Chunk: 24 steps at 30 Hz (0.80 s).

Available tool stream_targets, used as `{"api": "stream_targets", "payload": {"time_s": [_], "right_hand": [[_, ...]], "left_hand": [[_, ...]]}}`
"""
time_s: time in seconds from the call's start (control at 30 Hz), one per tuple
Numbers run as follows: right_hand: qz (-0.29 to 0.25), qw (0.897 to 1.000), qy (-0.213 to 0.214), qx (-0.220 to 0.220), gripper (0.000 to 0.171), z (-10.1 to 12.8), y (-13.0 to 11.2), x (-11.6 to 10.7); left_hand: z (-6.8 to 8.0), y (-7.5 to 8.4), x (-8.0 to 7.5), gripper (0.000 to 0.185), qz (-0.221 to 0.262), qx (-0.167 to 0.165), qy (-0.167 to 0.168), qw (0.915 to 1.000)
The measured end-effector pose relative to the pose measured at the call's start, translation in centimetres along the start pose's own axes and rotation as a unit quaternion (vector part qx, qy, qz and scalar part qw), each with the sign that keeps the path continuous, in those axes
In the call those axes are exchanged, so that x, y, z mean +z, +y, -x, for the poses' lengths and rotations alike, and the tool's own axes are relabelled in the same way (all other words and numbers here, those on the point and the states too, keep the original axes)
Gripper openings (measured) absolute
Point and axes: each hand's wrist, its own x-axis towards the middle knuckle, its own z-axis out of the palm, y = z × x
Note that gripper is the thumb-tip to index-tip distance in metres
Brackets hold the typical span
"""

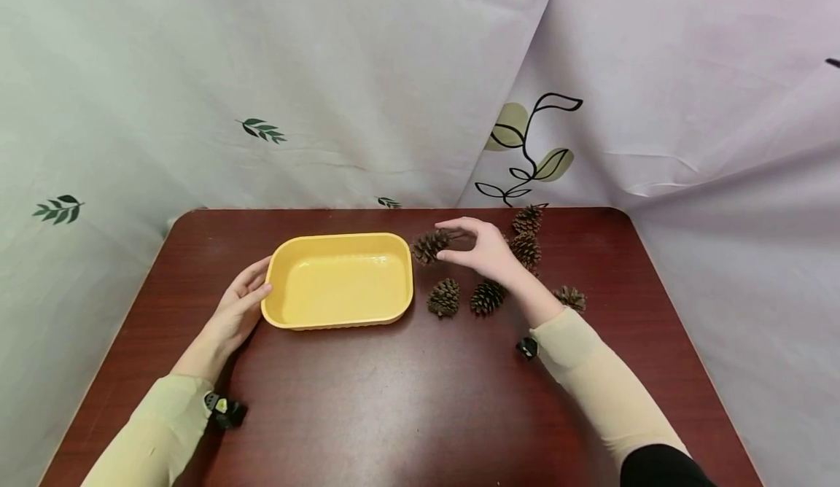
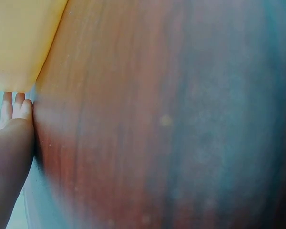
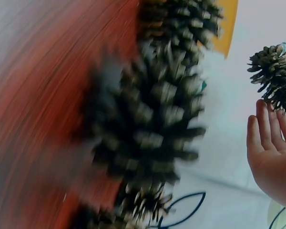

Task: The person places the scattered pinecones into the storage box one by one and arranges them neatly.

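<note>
A yellow rectangular dish (image 1: 337,324) stands on the table, its inside bare. At its left end my left hand (image 1: 239,308) holds it, thumb at the rim and fingers along the outer wall; in the left wrist view those fingertips meet the dish's edge (image 2: 19,71). My right hand (image 1: 485,254) pinches a pine cone (image 1: 429,247) between thumb and fingers, beside the dish's right rim. The right wrist view shows this pine cone (image 3: 271,76) raised at the fingertips. Just below that hand lie two more, a pine cone (image 1: 444,298) and a darker pine cone (image 1: 487,297).
Behind the right hand, pine cones (image 1: 527,248) cluster toward the table's back edge, and another pine cone (image 1: 569,298) lies partly hidden by the right forearm. The dark red table (image 1: 394,407) backs onto a pale curtain (image 1: 361,93) with leaf prints.
</note>
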Motion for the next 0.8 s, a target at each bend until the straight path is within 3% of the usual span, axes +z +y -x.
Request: {"api": "stream_targets", "payload": {"time_s": [0.47, 0.8], "right_hand": [[0.012, 0.998, -0.032, -0.047, 0.049, -2.2, -1.9, 5.5], [0.018, 0.997, -0.071, -0.038, 0.049, -3.4, -3.3, 9.8]], "left_hand": [[-0.2, 0.1, 0.0, 0.051, 0.004, 0.002, -0.003, 1.0], [-0.1, 0.0, 0.0, 0.052, -0.006, -0.002, 0.003, 1.0]]}}
